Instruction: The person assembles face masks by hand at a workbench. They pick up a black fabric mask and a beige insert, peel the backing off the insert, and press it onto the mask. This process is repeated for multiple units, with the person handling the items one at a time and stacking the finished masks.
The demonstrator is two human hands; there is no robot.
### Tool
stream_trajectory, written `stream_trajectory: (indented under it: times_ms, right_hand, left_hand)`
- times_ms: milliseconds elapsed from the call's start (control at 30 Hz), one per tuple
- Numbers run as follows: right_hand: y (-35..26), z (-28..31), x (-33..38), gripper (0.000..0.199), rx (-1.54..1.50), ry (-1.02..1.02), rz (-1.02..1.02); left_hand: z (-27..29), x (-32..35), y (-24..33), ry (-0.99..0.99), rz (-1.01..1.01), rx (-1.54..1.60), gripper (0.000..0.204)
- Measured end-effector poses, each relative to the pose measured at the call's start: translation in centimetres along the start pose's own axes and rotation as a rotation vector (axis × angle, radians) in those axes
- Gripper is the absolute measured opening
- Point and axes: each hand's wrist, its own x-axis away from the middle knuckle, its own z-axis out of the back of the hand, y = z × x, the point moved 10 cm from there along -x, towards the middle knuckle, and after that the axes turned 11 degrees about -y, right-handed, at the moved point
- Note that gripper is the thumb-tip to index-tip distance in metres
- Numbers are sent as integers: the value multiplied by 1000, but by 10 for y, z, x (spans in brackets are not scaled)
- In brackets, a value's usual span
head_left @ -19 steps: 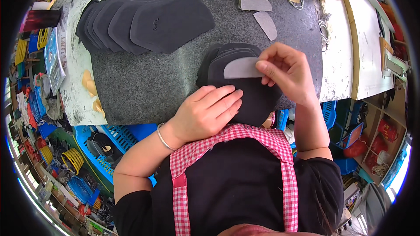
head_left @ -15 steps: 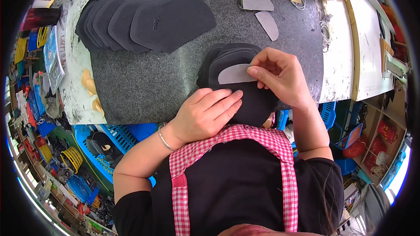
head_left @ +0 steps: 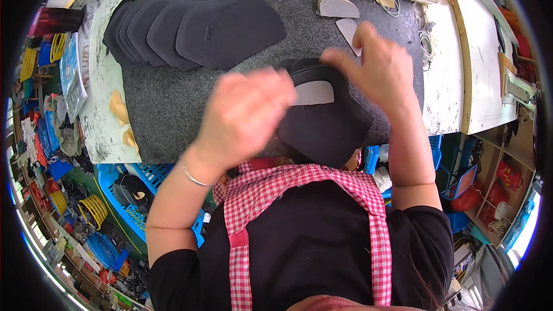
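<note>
Bright daylight, motion-blurred hands, fisheye edges

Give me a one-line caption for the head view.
Both hands, left hand and right hand, raised over a black fabric piece bearing a grey patch.

Dark piece stack (head_left: 325, 121): black, curved panels piled flat at the near edge of the grey worktop (head_left: 173, 103), partly overhanging it.
Grey insert (head_left: 314, 93): pale, half-rounded, lying flat on top of the stack.
</note>
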Motion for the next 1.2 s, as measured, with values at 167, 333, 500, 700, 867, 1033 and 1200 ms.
stream_trajectory:
  times_ms: [167,333,500,700,867,1033,1200]
  right_hand:
    - [26,2,-20,46,78,305,153]
    - [32,-5,-25,28,-242,37,17]
    - [68,-9,-11,20,-481,60,-13]
    - [45,27,4,16,-486,283,226]
    - [-31,46,54,15,-409,389,626]
    - [-81,35,76,28,-417,481,882]
    - [-78,27,70,25,-402,356,805]
  left_hand:
    - [15,0,-81,-11,331,-279,56]
    - [15,3,-87,95,310,-368,44]
    - [73,2,-56,350,369,4,37]
    - [-26,-1,70,-98,-333,-44,34]
    - [-8,-13,42,-223,-138,400,39]
    - [-34,-5,-9,12,300,1457,20]
    - [-30,-10,-6,69,362,1203,17]
